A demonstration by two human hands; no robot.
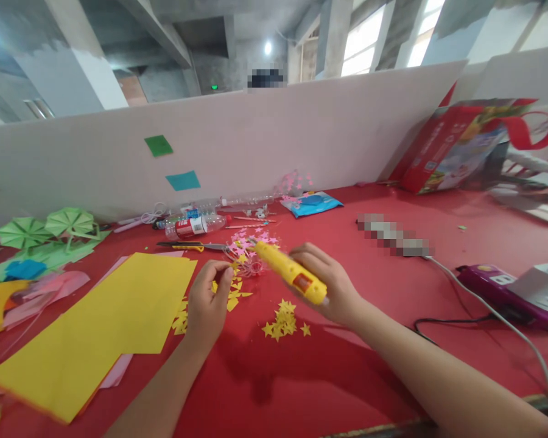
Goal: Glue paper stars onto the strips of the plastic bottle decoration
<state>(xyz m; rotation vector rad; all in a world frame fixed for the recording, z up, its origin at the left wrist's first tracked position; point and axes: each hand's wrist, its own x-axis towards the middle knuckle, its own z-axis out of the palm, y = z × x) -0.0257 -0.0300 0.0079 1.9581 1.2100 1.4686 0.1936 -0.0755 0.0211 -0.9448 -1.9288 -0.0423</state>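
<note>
In my right hand (331,280) is a yellow glue gun (292,272), its tip pointing up and left toward a clear plastic piece (254,267) with pink stars (243,241) around it. My left hand (212,298) is closed, thumb against fingers, just left of that plastic piece; a bit of yellow shows by the fingertips, too small to make out. Yellow paper stars (281,322) lie in a pile below the glue gun. More yellow pieces (234,293) are scattered beside and behind my left hand.
Yellow paper sheets (105,322) lie at left, near green folded paper (68,221) and an orange-yellow glue gun (0,301). Scissors (192,246), a bottle (196,225) and a blue packet (313,204) lie farther back. A purple power strip (497,286) with cables sits at right.
</note>
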